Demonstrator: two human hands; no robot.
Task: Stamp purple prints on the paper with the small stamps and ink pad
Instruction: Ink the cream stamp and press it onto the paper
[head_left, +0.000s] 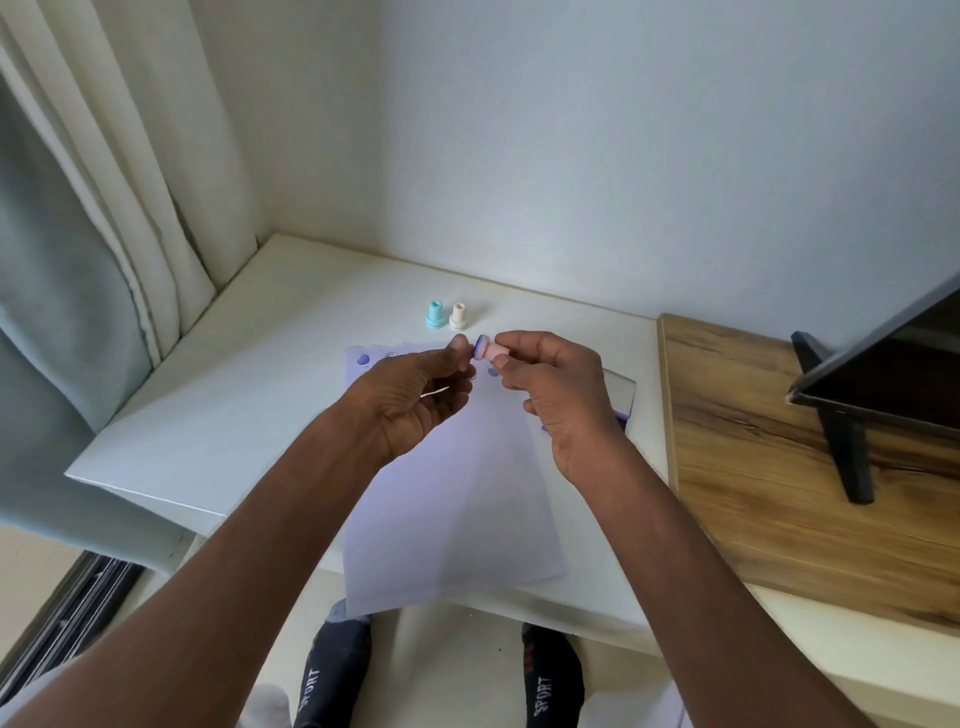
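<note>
- The right hand (558, 395) holds a small pink plastic stamp (491, 352) above the far part of the white sheet of paper (452, 519). Its grip is closed on the pink body, between thumb and fingers, and the stamp lies on its side with the purple inked face turned to the left.
- The left hand (415, 400) is half open and holds nothing; one fingertip (460, 344) is at the inked face, touching it or just beside it, I cannot tell which.
- Two more small stamps, one turquoise (435, 314) and one cream (457, 315), stand upright on the white surface (218, 405) just beyond the paper.
- Some purple prints (363, 359) are already on the far end of the paper; most of the sheet is not stamped.
- The purple ink pad with its clear lid (621, 397) lies at the right edge of the paper, mostly hidden behind the right hand.
- I judge the stamp to be very light and stiff, with smooth sides that can slip. It is best held by the narrow pink body, away from the wet face, which would stain the fingers.
- The paper is thin and hangs over the near edge, so it may shift when the stamp is pressed down.
</note>
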